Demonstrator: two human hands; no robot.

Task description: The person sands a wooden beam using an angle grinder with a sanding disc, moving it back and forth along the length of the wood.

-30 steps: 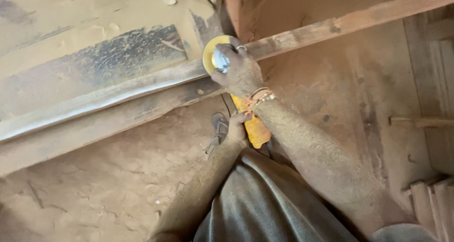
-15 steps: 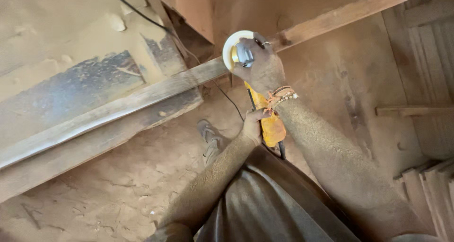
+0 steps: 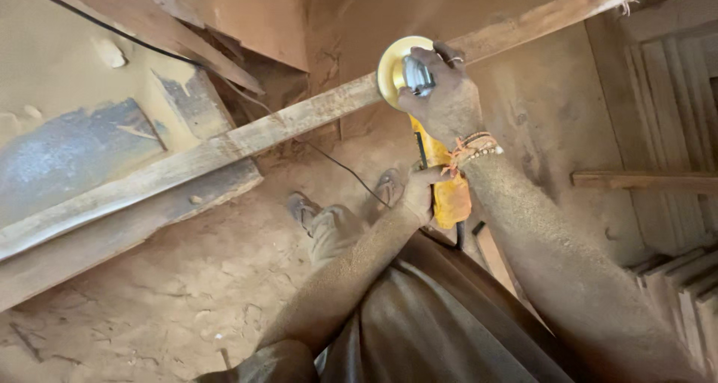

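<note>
Hidden under the right hand (image 3: 441, 99): most of the grinder's metal head (image 3: 417, 75), so grip around it only partly readable. Covered by the left hand (image 3: 420, 192) and the beaded wrist: middle of the yellow grinder body (image 3: 451, 196). Below that body, black cord (image 3: 458, 237) lost behind the trousers. Long wooden plank (image 3: 299, 117) cut off by both side edges. Right of the grinder, stacked boards (image 3: 684, 286) cropped at the edge.

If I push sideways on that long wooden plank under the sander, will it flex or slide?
The plank looks long and thin, so probably some flex mid-span. It lies on another dusty board, so it may slide. The right hand pressing the yellow sander likely steadies it.
</note>
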